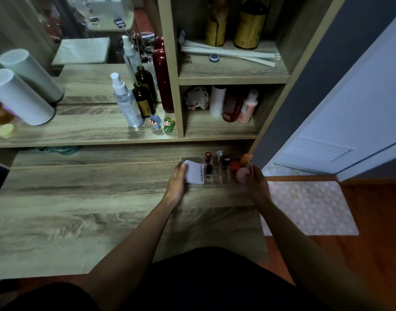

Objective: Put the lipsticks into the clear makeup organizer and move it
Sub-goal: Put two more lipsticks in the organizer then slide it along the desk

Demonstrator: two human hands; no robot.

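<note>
The clear makeup organizer (219, 179) sits on the wooden desk at its far right, under the shelf. My left hand (177, 179) grips its left end and my right hand (256, 179) grips its right end. Standing in its slots are a dark red lipstick (207, 157), a clear-capped lipstick (219, 154), a black lipstick (226, 161) and a black-capped tube (208, 169). A white compact (194, 171) lies in its left part. Pink and orange makeup sponges (242, 175) fill its right part.
A shelf above the desk holds a spray bottle (126, 102), brown bottles, two small figurines (162, 124) and white cylinders (19, 97). Cubbies at right hold more bottles. The desk's right edge drops to a pink mat (311, 207) on the floor by a door.
</note>
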